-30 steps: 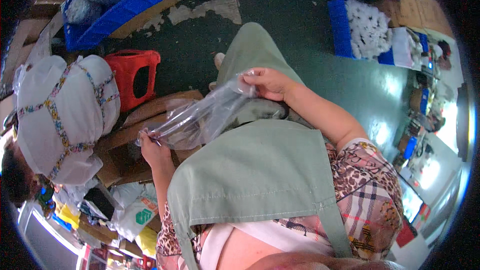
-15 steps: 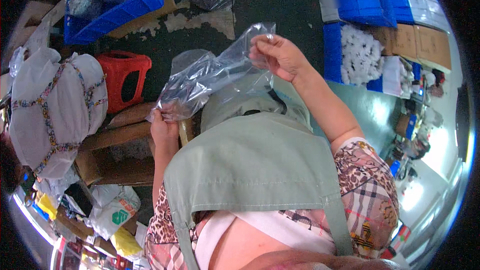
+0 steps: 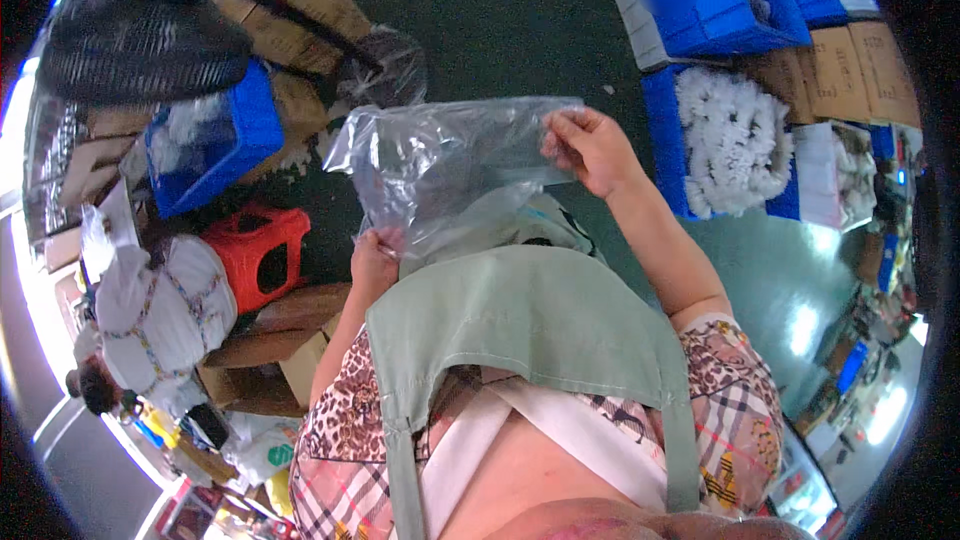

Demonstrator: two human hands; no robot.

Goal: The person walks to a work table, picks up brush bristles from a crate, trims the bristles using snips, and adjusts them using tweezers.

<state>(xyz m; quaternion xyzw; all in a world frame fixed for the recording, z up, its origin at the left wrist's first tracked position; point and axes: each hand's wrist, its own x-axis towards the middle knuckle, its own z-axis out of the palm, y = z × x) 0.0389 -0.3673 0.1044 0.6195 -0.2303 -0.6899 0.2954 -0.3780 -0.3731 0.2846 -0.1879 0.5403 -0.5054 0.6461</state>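
A clear plastic bag point(image 3: 440, 155) is stretched out in front of my green apron point(image 3: 530, 310). My right hand point(image 3: 590, 148) pinches its upper right corner between thumb and fingers. Lower down on the left, my left hand point(image 3: 377, 252) grips the bag's near edge, its fingertips partly behind the shiny film. Nothing can be made out inside the bag. Its upper left corner sticks out loose past my left hand.
A red stool point(image 3: 262, 255) and an open cardboard box point(image 3: 260, 365) stand at my left, near a person in white point(image 3: 165, 305). A black fan point(image 3: 145, 50) stands far left. Blue crates point(image 3: 665, 145) with white fluffy pieces are at the right, beside cartons point(image 3: 845, 75).
The bag has gone from a twisted, slanting strip to a wider, flatter spread. My right hand sits slightly lower and further right. The view has swung, bringing the fan in at left.
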